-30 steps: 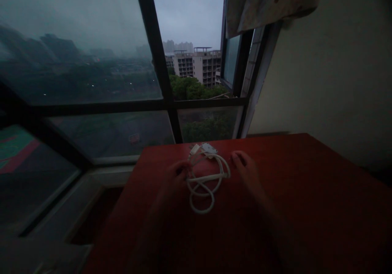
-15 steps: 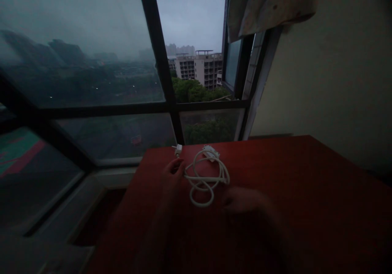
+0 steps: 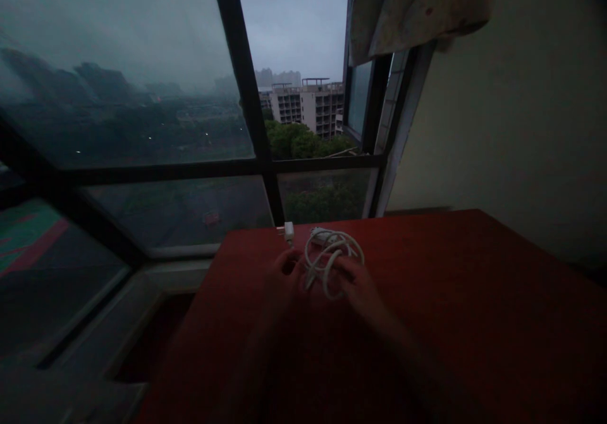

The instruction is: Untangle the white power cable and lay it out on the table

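A white cable (image 3: 332, 256) is bunched in loops near the far edge of a dark red table (image 3: 474, 297). Its small white plug (image 3: 289, 230) sticks out to the left, close to the table's edge. My left hand (image 3: 284, 278) has its fingers curled against the left side of the loops. My right hand (image 3: 358, 288) grips the loops from the right and below. Both hands are dark and dim, so the fingertips are hard to make out.
A large window with black frames (image 3: 251, 127) rises just beyond the table, with buildings (image 3: 308, 105) and trees outside. A pale cloth (image 3: 417, 4) hangs at the top right beside a plain wall (image 3: 521, 127). A grey sill (image 3: 95, 348) lies at the lower left.
The cable lay spread in wider loops on the table; now it is gathered tighter. My right hand came back in from the lower right and took hold of the loops. The plug shifted slightly right.
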`<action>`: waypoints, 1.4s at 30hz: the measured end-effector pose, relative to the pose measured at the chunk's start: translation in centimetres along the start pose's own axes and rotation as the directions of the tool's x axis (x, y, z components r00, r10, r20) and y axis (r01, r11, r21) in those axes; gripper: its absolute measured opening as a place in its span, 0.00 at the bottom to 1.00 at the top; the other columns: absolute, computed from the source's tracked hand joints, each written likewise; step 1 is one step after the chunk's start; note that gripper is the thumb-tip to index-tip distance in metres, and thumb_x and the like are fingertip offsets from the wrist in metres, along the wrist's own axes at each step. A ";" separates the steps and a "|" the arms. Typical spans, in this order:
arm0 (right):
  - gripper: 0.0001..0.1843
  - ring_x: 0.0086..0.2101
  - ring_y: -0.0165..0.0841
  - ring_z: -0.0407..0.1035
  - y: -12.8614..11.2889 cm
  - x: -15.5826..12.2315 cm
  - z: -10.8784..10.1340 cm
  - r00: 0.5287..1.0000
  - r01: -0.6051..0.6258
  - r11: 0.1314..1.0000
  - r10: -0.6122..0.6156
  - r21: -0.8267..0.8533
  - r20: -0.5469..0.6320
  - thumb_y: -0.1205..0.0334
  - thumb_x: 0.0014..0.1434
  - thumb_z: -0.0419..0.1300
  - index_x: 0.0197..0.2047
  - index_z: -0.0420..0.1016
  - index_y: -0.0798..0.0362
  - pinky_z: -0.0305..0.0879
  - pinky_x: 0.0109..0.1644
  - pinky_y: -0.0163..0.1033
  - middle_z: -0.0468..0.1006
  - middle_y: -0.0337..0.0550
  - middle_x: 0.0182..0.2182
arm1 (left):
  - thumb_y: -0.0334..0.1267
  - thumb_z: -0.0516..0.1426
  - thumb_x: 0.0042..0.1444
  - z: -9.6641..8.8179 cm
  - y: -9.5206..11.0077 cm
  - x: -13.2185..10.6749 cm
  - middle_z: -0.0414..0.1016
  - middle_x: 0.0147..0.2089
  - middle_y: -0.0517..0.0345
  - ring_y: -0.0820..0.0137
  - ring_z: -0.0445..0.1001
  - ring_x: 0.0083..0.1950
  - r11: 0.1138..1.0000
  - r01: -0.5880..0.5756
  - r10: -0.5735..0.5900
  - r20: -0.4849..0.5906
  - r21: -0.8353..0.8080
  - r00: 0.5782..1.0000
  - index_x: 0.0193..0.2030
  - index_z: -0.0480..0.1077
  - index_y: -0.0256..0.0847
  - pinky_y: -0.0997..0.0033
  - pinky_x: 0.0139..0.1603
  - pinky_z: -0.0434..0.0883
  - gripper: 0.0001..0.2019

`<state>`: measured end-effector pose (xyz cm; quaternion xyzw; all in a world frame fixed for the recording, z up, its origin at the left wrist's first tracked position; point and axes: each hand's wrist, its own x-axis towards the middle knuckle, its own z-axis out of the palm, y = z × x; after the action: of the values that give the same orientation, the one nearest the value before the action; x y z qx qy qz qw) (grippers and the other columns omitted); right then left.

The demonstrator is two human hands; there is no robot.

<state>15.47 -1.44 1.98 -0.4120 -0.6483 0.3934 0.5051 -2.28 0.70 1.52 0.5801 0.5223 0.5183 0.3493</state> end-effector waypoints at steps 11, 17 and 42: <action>0.16 0.37 0.35 0.71 1.5 -0.9 1.0 0.998 -0.066 0.952 0.056 -0.300 -0.043 0.72 0.52 0.55 0.45 0.63 0.50 0.68 0.41 0.40 0.74 0.44 0.40 | 0.41 0.62 0.50 2.2 0.8 -2.2 0.75 0.44 0.52 0.67 0.75 0.38 0.976 -0.178 0.146 0.227 0.127 0.963 0.50 0.69 0.41 0.69 0.38 0.72 0.19; 0.10 0.36 0.35 0.71 1.3 -0.6 0.6 0.999 -0.041 0.915 0.028 -0.402 -0.037 0.67 0.58 0.54 0.44 0.64 0.51 0.67 0.40 0.40 0.75 0.45 0.39 | 0.37 0.55 0.58 1.9 1.0 -2.0 0.77 0.44 0.55 0.68 0.75 0.40 0.914 -0.280 0.211 0.244 0.293 0.947 0.50 0.71 0.44 0.69 0.43 0.71 0.14; 0.13 0.36 0.37 0.72 -2.3 -0.2 -5.7 0.976 -0.044 0.991 0.070 -0.125 0.205 0.53 0.58 0.58 0.38 0.80 0.51 0.66 0.40 0.39 0.79 0.43 0.34 | 0.42 0.54 0.58 -2.1 -0.9 1.0 0.79 0.43 0.53 0.64 0.76 0.41 0.975 -0.067 0.058 0.049 0.213 0.997 0.48 0.73 0.42 0.68 0.40 0.71 0.14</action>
<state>20.77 -1.87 5.09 -0.4164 -0.7083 0.4092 0.3969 -4.62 1.59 1.32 0.6413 0.5492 0.4573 0.2794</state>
